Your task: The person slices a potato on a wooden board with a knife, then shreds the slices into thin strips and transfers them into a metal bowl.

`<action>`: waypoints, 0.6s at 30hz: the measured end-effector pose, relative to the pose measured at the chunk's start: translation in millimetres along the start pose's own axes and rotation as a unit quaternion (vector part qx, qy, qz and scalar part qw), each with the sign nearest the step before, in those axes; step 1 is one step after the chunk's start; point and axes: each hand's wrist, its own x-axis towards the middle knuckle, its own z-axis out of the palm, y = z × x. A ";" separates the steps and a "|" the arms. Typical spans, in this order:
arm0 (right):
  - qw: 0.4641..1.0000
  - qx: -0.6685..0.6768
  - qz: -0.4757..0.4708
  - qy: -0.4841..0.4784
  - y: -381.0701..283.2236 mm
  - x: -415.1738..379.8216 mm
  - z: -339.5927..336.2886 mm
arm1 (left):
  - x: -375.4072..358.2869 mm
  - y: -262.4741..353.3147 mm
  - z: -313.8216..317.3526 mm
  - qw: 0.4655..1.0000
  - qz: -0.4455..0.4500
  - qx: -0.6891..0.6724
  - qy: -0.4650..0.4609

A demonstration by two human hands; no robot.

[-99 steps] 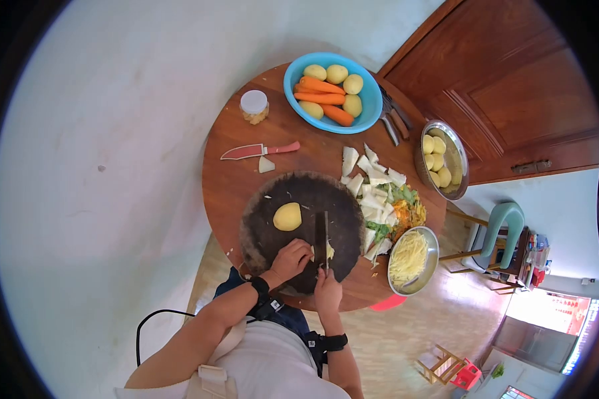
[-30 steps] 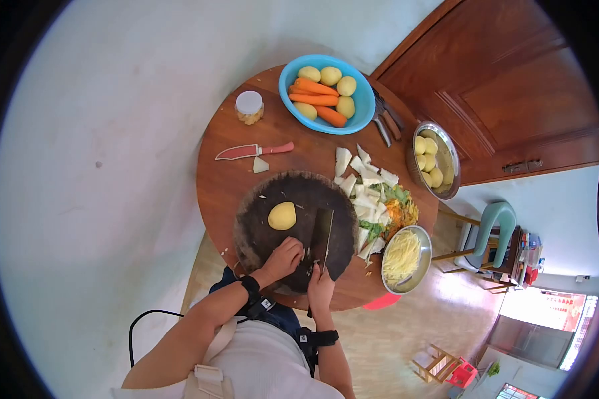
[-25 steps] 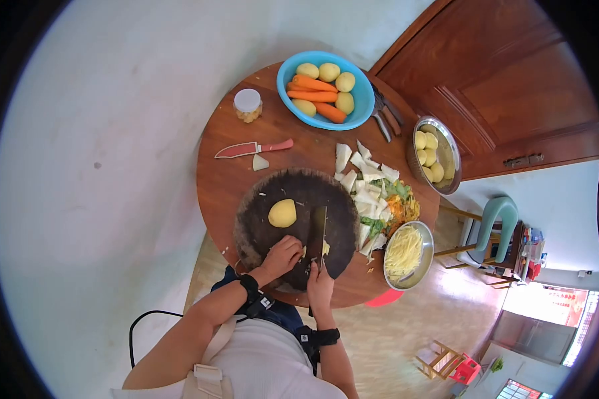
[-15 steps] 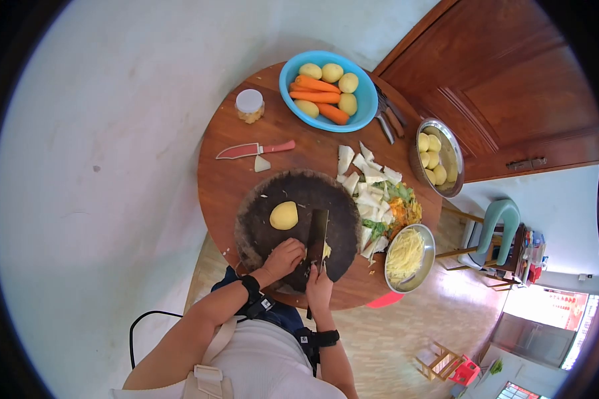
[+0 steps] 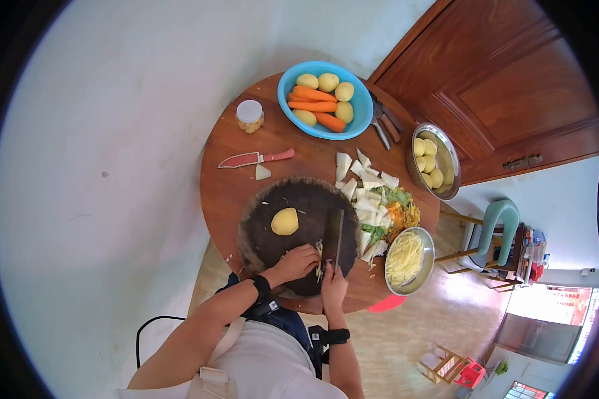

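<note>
On the round dark chopping block (image 5: 259, 247), my right hand (image 5: 334, 287) grips a cleaver (image 5: 336, 234) by its handle end. The wide blade stands toward the block's right side. My left hand (image 5: 299, 262) is on the block left of the blade, its fingers drawn together. Pale potato strips (image 5: 320, 256) lie between those fingertips and the cleaver; whether the fingers pinch any is hidden. Farther back on the block rests a peeled, cut potato (image 5: 285, 222), apart from both hands.
A blue basin (image 5: 363, 110) holds carrots and potatoes. Vegetable trimmings (image 5: 373, 199) lie right of the block, near a bowl (image 5: 427, 270) of shreds. A steel bowl (image 5: 450, 159) holds peeled potatoes. A red knife (image 5: 253, 159) and lidded jar (image 5: 249, 118) stand left; dark-handled tools (image 5: 385, 126) lie behind.
The cleaver has shifted right, away from my left fingers, uncovering strips between them. My left hand has moved slightly right too. The view has tilted a little.
</note>
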 end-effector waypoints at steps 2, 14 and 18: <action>1.000 0.001 0.002 -0.009 2.6 -0.5 -7.6 | 11.6 4.4 -4.4 0.999 0.029 0.013 0.010; 0.991 -0.030 0.040 -0.124 23.5 -15.4 -6.8 | 27.4 -2.9 -79.9 0.972 -0.184 0.115 0.095; 0.994 -0.045 0.037 -0.090 23.8 -1.1 -15.3 | 17.9 1.1 -78.5 0.971 -0.190 0.091 0.117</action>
